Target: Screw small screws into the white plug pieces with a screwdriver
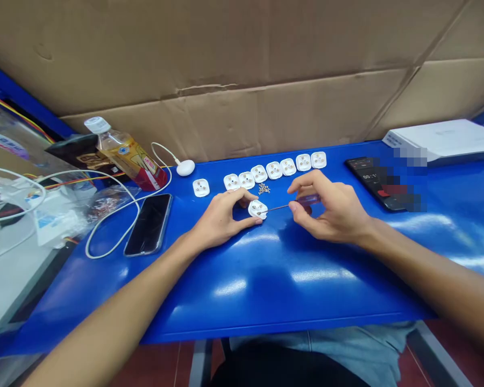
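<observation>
Over the glossy blue tabletop, our left hand pinches a rounded white plastic fitting; our right hand grips a thin metal-shafted screwdriver, tip on the fitting.

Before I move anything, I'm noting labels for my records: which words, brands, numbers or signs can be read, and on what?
"00:1", on the right-hand phone; what follows is blocked out.
Too small or blurred to read: print on the bottle, dark pouch, large white box, blue-marked white box and purple oval label.
None made out on the white part in the left hand.
</observation>
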A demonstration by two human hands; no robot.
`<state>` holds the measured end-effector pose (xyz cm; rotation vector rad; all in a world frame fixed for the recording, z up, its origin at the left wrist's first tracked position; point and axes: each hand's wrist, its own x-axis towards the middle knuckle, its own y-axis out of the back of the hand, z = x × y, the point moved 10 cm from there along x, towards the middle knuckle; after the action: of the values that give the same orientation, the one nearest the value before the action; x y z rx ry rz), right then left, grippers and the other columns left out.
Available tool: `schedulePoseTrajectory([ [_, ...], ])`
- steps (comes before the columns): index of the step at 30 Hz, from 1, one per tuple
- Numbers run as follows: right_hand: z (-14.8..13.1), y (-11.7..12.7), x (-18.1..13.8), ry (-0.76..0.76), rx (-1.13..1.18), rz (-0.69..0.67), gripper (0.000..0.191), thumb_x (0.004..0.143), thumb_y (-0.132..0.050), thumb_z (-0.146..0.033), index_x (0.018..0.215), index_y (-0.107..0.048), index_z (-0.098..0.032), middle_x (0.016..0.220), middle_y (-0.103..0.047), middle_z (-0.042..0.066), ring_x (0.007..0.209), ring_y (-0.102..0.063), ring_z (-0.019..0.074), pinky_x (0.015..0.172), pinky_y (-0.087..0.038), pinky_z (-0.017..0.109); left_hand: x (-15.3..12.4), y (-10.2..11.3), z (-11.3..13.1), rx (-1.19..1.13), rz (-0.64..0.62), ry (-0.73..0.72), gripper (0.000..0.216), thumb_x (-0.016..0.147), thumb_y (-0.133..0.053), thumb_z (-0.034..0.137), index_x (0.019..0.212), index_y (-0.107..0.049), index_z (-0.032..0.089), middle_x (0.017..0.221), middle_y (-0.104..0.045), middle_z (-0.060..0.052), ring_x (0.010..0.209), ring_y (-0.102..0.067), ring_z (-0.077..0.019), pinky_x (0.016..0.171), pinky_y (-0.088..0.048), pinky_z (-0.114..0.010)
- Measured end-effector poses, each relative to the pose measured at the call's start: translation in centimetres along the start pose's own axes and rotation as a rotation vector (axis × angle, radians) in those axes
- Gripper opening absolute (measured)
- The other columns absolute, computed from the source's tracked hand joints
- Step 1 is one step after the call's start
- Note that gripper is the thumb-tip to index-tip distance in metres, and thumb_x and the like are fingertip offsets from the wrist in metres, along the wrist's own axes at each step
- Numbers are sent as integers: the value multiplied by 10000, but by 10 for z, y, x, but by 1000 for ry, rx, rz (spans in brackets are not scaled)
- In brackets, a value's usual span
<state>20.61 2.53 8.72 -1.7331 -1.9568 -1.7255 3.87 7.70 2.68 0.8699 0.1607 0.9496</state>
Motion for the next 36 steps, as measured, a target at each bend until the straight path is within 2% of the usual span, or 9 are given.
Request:
schedulePoseTrajectory([
  [6,-2,0,-1,26,-33,7,294,851,-653,-157,1115,-569,-256,966,-777,23,741,-776,199,671,-623,311,0,0,-1,-2,2,8,409,874,-844,468,1158,-705,208,1097,-779,-51,1004,-721,-241,907,-551,-370],
  [10,-1,0,-1,9,-58,18,214,919,-673,-228,1102,-568,-260,882,-762,-4,701,-774,186,617,-602,284,0,0,-2,7,2,5,413,876,-842,475,1160,-702,211,1086,-776,-51,994,-720,-239,898,-549,-366],
  [13,-5,-2,-2,55,-26,7,237,896,-663,-201,1104,-558,-244,941,-760,21,719,-764,181,648,-618,292,0,0,-2,6,-1,11,411,878,-844,466,1162,-699,208,1089,-774,-51,1000,-719,-237,900,-546,-364],
  [17,1,0,-2,5,-22,24,199,928,-660,-198,1091,-559,-249,890,-752,1,692,-764,171,610,-605,269,0,0,-1,6,2,-4,409,878,-850,457,1158,-697,201,1083,-768,-50,994,-713,-234,898,-538,-364],
  [22,-1,-2,-2,25,17,-8,307,872,-663,-165,1148,-552,-237,922,-764,18,728,-777,189,662,-630,294,0,-1,0,2,1,-1,401,875,-858,440,1152,-697,200,1091,-769,-46,998,-713,-229,900,-535,-354],
  [26,1,0,-2,-10,-41,18,210,927,-670,-214,1107,-571,-255,824,-761,-2,662,-764,191,584,-588,285,0,0,0,5,6,-6,403,873,-861,439,1148,-698,193,1069,-767,-42,979,-712,-222,889,-535,-341],
  [30,-1,-2,-2,9,-25,10,281,889,-665,-182,1141,-565,-256,911,-773,15,727,-777,194,654,-612,292,0,0,0,4,7,-8,402,867,-869,420,1147,-698,189,1076,-769,-41,981,-713,-222,885,-535,-337],
  [33,2,1,-2,-22,-41,32,211,932,-659,-230,1118,-569,-268,863,-768,-2,702,-774,195,629,-600,289,0,0,0,10,9,-8,401,869,-869,418,1151,-699,189,1070,-767,-38,980,-711,-222,888,-534,-340],
  [36,2,-4,-1,-15,4,-32,290,926,-679,-256,1185,-548,-263,911,-770,14,754,-787,206,672,-623,303,0,0,0,16,12,-4,394,876,-861,420,1152,-698,191,1074,-768,-39,981,-715,-224,883,-542,-340],
])
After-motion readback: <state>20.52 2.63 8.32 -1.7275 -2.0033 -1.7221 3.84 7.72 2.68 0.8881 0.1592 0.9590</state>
